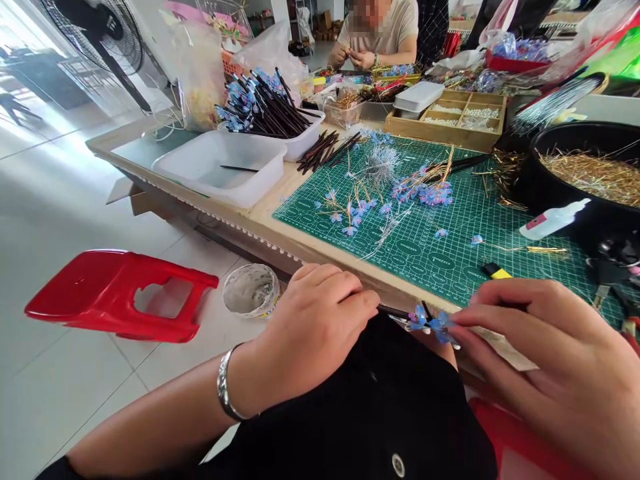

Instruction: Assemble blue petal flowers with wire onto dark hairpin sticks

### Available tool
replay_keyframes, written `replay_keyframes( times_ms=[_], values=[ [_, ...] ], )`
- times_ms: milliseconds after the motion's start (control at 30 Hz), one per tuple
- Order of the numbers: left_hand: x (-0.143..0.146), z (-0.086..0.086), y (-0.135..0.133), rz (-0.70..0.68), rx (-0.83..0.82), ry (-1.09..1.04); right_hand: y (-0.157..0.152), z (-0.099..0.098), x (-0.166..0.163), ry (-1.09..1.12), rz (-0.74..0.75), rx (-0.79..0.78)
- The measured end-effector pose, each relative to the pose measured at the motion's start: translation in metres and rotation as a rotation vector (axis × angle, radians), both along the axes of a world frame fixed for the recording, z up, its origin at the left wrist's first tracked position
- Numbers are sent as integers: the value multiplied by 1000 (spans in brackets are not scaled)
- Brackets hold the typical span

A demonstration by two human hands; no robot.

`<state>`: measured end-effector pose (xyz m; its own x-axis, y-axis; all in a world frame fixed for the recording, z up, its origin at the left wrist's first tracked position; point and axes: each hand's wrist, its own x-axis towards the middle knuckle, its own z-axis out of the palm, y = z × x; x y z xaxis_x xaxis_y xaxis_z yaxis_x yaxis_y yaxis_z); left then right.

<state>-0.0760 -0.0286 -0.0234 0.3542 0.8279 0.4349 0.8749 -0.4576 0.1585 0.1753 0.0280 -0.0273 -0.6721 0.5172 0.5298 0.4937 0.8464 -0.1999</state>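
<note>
My left hand [325,313], a silver bangle on its wrist, is closed around a dark thin stick that pokes out past the fingertips. Blue flowers [417,319] with small white beads sit at the stick's end, above my lap. With thumb and forefinger my right hand [540,340] pinches a blue flower [441,327] there. On the green cutting mat [310,213] lie loose wired blue flowers [355,213], a denser bunch of them [425,190] and a clump of silver wire [380,163]. A single wired flower [477,239] lies nearer my right hand.
At the left stand a white tray [185,163] with one dark stick and another full of flowered sticks [270,110]. To the right are a glue bottle [553,220], a black bowl [535,173] of gold wires and scissors [603,277]. A co-worker [385,40] sits opposite. A red stool [110,293] lies on the floor.
</note>
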Motion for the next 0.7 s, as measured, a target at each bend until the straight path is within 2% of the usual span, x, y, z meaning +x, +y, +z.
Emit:
replay_keyframes(
  times_ms=[133,233,333,500,700],
  values=[
    [-2,-1,3,-34,-30,-9,5,0,7,-145,145,-57],
    [-5,-2,5,-62,-42,-30,7,1,8,-183,197,-63],
    [-8,-5,7,-82,-53,-63,7,1,5,-123,158,-86],
    [-11,-9,9,-113,-39,-80,3,0,4,-58,68,-227],
    [-6,0,14,-217,-152,48,11,6,0,-108,116,-422]
  ],
)
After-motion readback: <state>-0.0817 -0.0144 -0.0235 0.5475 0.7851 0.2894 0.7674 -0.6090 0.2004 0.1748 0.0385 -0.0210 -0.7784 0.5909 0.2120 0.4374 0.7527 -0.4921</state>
